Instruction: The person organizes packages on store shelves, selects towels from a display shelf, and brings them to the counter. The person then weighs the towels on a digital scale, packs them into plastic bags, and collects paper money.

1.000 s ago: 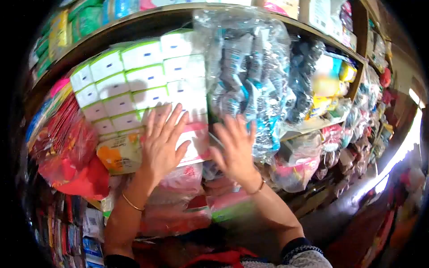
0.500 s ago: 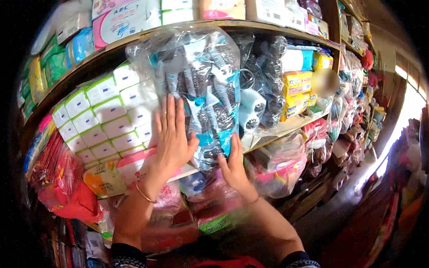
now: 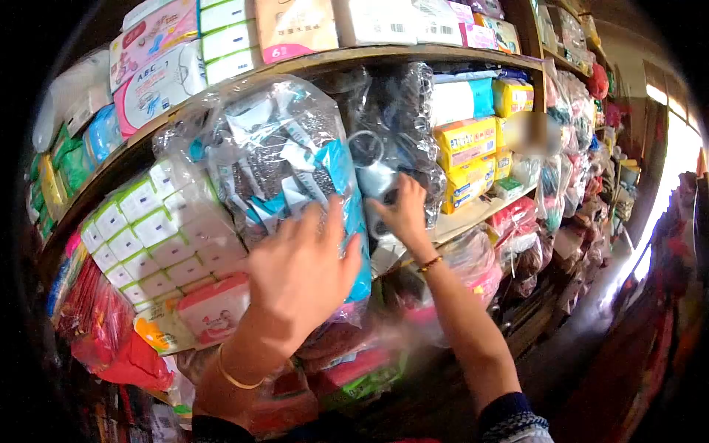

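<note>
A clear plastic bag (image 3: pixel 284 125) holds dark bristly items with blue and white labels, leaning at the shelf front. My left hand (image 3: pixel 303 273), smeared by motion, is held in front of the bag's lower part with fingers and thumb apart. It holds nothing; whether it touches the plastic I cannot tell. To the right of the bag, my right hand (image 3: pixel 406 218) reaches to pale wrapped cylinders (image 3: pixel 377 177). Thumb and fingers are apart and bent over their ends, with no firm grip visible. Behind them stand dark plastic-wrapped bundles (image 3: pixel 413 111).
White-and-green tissue packs (image 3: pixel 140 236) are stacked to the left. Yellow packages (image 3: pixel 469 140) stand to the right on the same shelf. The upper shelf board (image 3: pixel 354 55) carries more packages. Plastic-bagged goods (image 3: pixel 473 266) sit below, and hanging bags (image 3: pixel 550 184) line the right side.
The view has turned, and the bag appears lower and farther left. My right hand has left the bag's lower edge and moved up to the pale cylinders. My left hand has come off the bag's left side.
</note>
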Action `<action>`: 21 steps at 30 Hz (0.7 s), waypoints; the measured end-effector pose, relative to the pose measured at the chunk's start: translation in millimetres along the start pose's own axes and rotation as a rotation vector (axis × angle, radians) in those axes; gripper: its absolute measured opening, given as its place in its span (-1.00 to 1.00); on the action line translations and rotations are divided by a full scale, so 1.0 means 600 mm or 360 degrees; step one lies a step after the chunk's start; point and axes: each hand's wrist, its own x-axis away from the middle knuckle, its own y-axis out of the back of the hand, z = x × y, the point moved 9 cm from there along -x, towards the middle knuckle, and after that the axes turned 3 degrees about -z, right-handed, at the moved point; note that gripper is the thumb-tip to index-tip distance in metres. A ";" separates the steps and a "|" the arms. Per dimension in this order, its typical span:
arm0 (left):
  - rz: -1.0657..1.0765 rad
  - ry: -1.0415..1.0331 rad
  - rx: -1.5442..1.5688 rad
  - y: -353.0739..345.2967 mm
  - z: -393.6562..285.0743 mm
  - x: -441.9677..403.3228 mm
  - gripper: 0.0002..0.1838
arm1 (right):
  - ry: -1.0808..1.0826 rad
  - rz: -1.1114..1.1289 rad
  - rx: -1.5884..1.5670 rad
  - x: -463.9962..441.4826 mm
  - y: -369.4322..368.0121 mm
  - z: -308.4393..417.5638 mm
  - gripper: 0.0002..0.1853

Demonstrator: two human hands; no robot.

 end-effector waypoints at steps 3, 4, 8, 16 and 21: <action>-0.0140 -0.0482 0.0054 -0.073 -0.079 -0.055 -0.47 | 0.0287 0.0106 0.0386 -0.001 -0.048 0.026 -0.44; -0.0204 -0.0615 0.0034 -0.108 -0.095 -0.075 -0.45 | 0.0382 0.0062 0.0422 -0.001 -0.034 0.043 -0.43; -0.0224 -0.0788 -0.0015 -0.210 -0.111 -0.153 -0.43 | 0.0253 0.0005 0.0043 0.005 0.009 0.011 -0.39; -0.0384 -0.1035 -0.0417 -0.258 -0.144 -0.235 -0.47 | -0.0078 -0.0419 -0.0095 -0.024 0.068 -0.091 -0.57; -0.0312 -0.0894 -0.0573 -0.265 -0.109 -0.238 -0.62 | 0.0295 -0.0092 -0.0201 0.000 0.063 -0.045 -0.56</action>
